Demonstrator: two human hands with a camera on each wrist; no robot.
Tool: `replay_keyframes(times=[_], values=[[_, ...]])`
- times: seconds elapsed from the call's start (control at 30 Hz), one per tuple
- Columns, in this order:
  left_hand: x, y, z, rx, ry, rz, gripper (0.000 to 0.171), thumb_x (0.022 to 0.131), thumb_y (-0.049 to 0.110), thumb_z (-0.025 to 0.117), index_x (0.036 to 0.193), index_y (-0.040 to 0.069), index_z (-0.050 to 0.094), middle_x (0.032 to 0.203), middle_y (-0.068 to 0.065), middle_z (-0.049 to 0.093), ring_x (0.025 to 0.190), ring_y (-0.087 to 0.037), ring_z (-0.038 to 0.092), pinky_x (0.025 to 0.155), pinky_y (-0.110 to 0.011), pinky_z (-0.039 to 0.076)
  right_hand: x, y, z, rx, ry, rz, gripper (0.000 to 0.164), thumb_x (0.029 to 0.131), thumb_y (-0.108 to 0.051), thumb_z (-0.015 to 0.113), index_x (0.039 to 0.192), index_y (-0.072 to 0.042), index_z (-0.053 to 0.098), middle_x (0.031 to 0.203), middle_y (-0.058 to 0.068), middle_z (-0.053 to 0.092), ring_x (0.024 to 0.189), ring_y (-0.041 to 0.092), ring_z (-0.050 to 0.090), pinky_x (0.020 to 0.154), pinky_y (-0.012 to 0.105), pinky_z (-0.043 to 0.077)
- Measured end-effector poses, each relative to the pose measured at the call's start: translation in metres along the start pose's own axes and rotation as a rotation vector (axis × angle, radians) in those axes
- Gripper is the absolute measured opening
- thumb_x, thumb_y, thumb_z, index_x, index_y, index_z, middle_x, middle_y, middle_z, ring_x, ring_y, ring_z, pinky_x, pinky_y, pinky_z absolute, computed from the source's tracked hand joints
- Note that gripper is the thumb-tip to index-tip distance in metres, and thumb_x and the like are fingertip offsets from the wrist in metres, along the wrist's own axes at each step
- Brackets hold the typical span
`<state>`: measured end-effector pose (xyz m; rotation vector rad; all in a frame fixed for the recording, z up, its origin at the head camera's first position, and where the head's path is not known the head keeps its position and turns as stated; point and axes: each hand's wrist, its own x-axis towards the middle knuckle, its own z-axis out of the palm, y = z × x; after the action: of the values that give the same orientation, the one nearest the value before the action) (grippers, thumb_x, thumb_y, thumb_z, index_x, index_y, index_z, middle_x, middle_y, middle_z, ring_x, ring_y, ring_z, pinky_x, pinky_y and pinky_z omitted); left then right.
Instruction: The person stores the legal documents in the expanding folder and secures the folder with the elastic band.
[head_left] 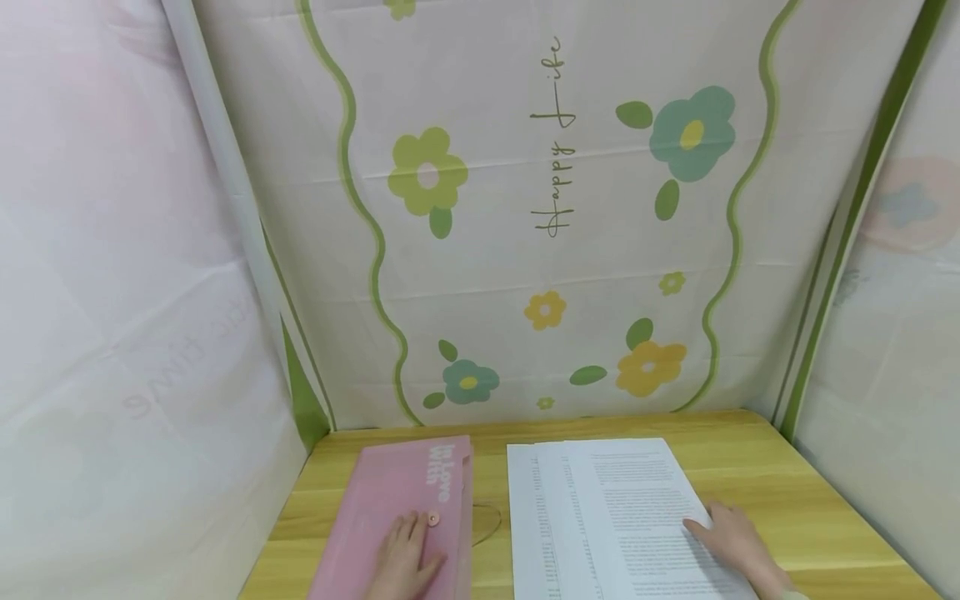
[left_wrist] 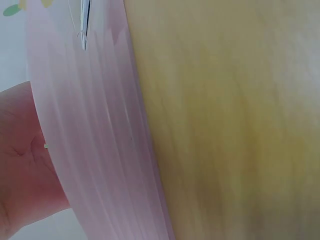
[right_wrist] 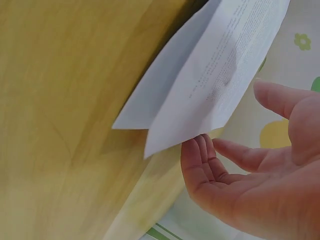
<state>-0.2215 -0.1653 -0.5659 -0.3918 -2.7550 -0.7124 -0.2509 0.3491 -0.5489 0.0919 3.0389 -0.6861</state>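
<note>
A pink expanding file folder (head_left: 390, 479) with white lettering and a round button lies on the left of the table. My left hand (head_left: 403, 560) rests flat on its cover just below the button. In the left wrist view the folder's pleated side (left_wrist: 95, 125) shows, with the hand's palm side (left_wrist: 25, 165) behind it. To the right lie printed paper sheets (head_left: 637, 500), fanned so that several left margins show. At their right edge is my right hand (head_left: 738, 543). The right wrist view has its fingertips touching the sheets' edge (right_wrist: 185, 115), the thumb held apart.
The wood-grain table (head_left: 810, 517) is enclosed by white cloth walls (head_left: 480, 258) printed with flowers. A thin cord loop (head_left: 487, 523) sticks out from the folder's right side into the gap before the papers.
</note>
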Motion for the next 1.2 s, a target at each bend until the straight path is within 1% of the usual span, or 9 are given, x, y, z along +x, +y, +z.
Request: replay_keyframes(times=[0.13,0.3,0.37,0.43,0.57,0.67,0.9,1.1,1.2], values=[[-0.001,0.003,0.003,-0.002,0.003,0.008,0.062,0.080,0.029,0.076,0.126,-0.009,0.057,0.129,-0.038,0.055,0.120,-0.061,0.048,0.097,-0.073,0.040,0.000,-0.002,-0.002,0.003,0.010,0.003,0.064,0.088,-0.034,0.066,0.113,0.023,0.054,0.103,0.038,0.063,0.094,0.048,0.062,0.079,0.054,0.052],[-0.002,0.004,0.010,0.023,0.044,0.029,0.065,0.079,0.033,0.076,0.127,-0.007,0.057,0.128,-0.034,0.057,0.119,-0.057,0.051,0.096,-0.070,0.043,-0.001,-0.003,-0.002,0.014,0.014,0.033,0.060,0.085,-0.034,0.069,0.105,0.021,0.055,0.092,0.032,0.064,0.081,0.036,0.062,0.068,0.046,0.052],[-0.003,0.006,0.011,0.020,0.047,0.021,0.068,0.079,0.036,0.076,0.128,-0.007,0.057,0.128,-0.033,0.057,0.120,-0.056,0.051,0.097,-0.070,0.043,-0.001,-0.002,-0.002,0.029,0.010,0.048,0.059,0.084,-0.033,0.070,0.103,0.021,0.055,0.089,0.028,0.064,0.077,0.030,0.060,0.065,0.043,0.051],[-0.002,0.008,0.010,0.006,0.021,-0.005,0.071,0.080,0.039,0.074,0.131,-0.007,0.055,0.131,-0.033,0.056,0.122,-0.057,0.049,0.099,-0.070,0.041,0.000,-0.003,-0.002,0.049,-0.004,0.065,0.058,0.083,-0.032,0.070,0.102,0.021,0.054,0.087,0.026,0.064,0.075,0.027,0.058,0.063,0.040,0.050],[-0.002,0.013,0.008,-0.028,-0.030,-0.058,0.077,0.082,0.044,0.073,0.135,-0.009,0.051,0.137,-0.035,0.051,0.128,-0.059,0.043,0.103,-0.073,0.036,0.002,-0.003,-0.001,0.067,-0.002,0.070,0.057,0.081,-0.028,0.072,0.103,0.021,0.054,0.088,0.026,0.064,0.076,0.026,0.060,0.064,0.039,0.051],[-0.003,0.014,0.009,-0.028,-0.044,-0.074,0.081,0.081,0.046,0.073,0.136,-0.010,0.050,0.138,-0.036,0.049,0.130,-0.059,0.041,0.104,-0.073,0.035,0.003,-0.002,0.000,0.064,0.010,0.061,0.053,0.079,-0.026,0.074,0.101,0.018,0.055,0.086,0.024,0.065,0.076,0.027,0.060,0.063,0.039,0.050],[-0.002,0.015,0.013,-0.015,-0.034,-0.076,0.083,0.080,0.046,0.075,0.135,-0.011,0.049,0.136,-0.038,0.049,0.128,-0.060,0.042,0.102,-0.074,0.036,0.006,0.001,0.002,0.065,-0.010,0.085,0.048,0.078,-0.025,0.075,0.095,0.015,0.054,0.084,0.024,0.062,0.074,0.027,0.057,0.064,0.040,0.050],[-0.003,0.016,0.015,-0.017,-0.046,-0.112,0.088,0.080,0.048,0.074,0.138,-0.011,0.045,0.138,-0.042,0.045,0.130,-0.061,0.040,0.105,-0.073,0.034,0.009,0.002,0.002,0.108,-0.032,0.120,0.049,0.077,-0.023,0.075,0.096,0.016,0.053,0.084,0.023,0.062,0.075,0.027,0.058,0.064,0.038,0.049],[-0.004,0.017,0.018,0.008,-0.039,-0.126,0.091,0.079,0.052,0.073,0.139,-0.011,0.045,0.139,-0.041,0.045,0.130,-0.060,0.040,0.106,-0.072,0.035,0.009,0.002,0.002,0.125,-0.044,0.129,0.049,0.076,-0.021,0.075,0.097,0.017,0.052,0.086,0.024,0.061,0.076,0.028,0.059,0.066,0.039,0.050]])
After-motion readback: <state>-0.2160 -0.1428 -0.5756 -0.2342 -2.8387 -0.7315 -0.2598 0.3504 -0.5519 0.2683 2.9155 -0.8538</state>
